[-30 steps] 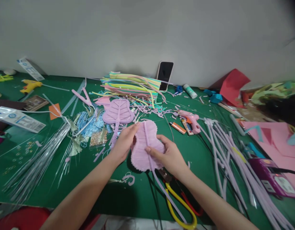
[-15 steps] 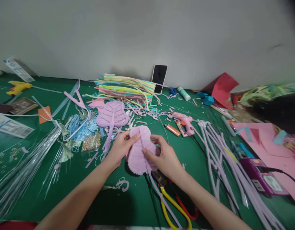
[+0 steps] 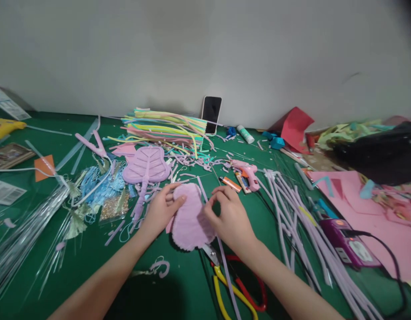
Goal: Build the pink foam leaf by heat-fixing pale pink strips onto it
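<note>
Fuzzy lilac lobed pipe-cleaner panel [image 3: 190, 222] likely light, soft, easily crushed: take it by rim. Thin lilac pipe-cleaner strip [image 3: 225, 269] looks bendy. Panel sits lower centre of frame, between your hands: your left hand [image 3: 161, 208] pinches its upper-left edge; your right hand [image 3: 230, 218] pinches strip by panel's right edge.

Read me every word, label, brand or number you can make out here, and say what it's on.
No text is legible.
Purple device: white label, too small and blurred.
Upper white packet at left: print too blurred.
Lower white packet: print too blurred.
Teal-and-white tube: markings too small.
</note>
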